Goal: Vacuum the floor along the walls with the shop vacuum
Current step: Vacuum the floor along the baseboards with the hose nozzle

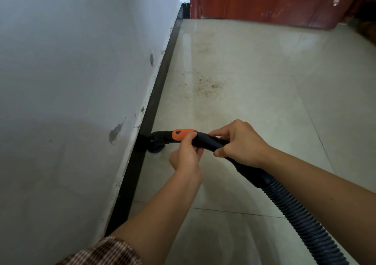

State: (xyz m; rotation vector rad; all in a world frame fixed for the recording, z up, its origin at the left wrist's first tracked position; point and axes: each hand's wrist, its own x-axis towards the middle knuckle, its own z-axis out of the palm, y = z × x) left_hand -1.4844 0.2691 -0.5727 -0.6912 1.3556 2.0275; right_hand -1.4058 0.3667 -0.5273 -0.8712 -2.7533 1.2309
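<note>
Left hand (186, 154) and right hand (240, 142) both grip the wand (205, 141), nozzle (156, 142) at the 9 o'clock baseboard (162, 77); the next move probably calls for gliding along it toward 12 o'clock.

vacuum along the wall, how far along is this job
Early to midway, it seems. Done: the near tiles show no loose grit. In hand: the left hand and right hand grip the tube, with the nozzle at the baseboard. Left: the dirt patch ahead and the baseboard's run to the door.
</note>
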